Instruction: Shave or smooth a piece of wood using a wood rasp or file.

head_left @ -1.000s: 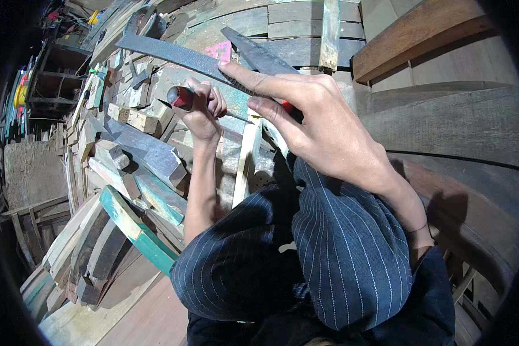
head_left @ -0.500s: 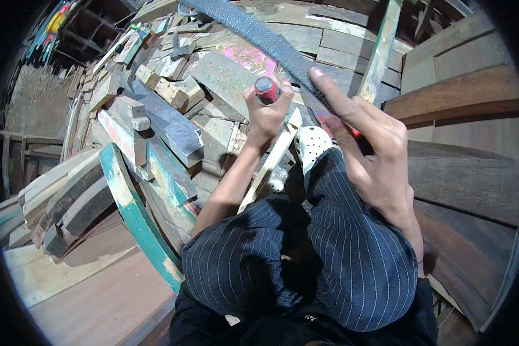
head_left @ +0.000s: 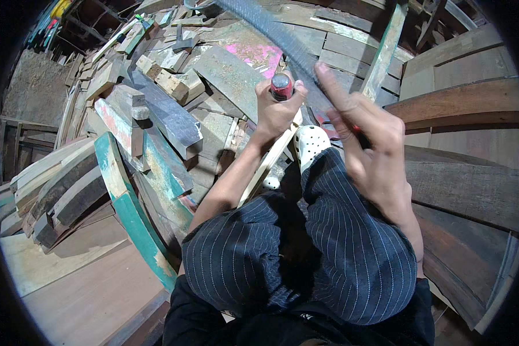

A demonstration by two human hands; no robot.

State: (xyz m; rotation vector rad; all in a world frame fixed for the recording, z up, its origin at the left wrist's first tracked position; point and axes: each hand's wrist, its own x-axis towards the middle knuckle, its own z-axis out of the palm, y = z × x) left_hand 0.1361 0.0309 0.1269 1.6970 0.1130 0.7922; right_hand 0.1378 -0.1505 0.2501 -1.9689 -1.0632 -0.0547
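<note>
My left hand [head_left: 275, 118] is wrapped round the upright red handle [head_left: 281, 87] of a tool with a dull grey end cap. The tool's lower end is hidden below the fist. My right hand [head_left: 378, 144] grips a handsaw [head_left: 279, 41], its index finger stretched along the side of the blade. Only bits of the saw's red-and-black handle show between the fingers. The long grey blade, blurred, slants away to the upper left, past the red handle. A pale wood strip [head_left: 271, 163] runs from beneath my left hand toward my knees, beside a white clog [head_left: 313, 144] on my foot.
At the left lie a thick grey beam [head_left: 170, 118], a green-painted curved piece [head_left: 135, 222] and stacked curved timbers [head_left: 78, 184]. Farther off are a hammer-like tool [head_left: 181, 41] and a pink patch [head_left: 254, 57] strewn with sawdust. Curved brown boards [head_left: 461, 104] line the right.
My left hand with the red-handled tool has shifted slightly right and nearer the blade in the picture. The saw blade has moved a little right and is more blurred. Both grips stay closed.
</note>
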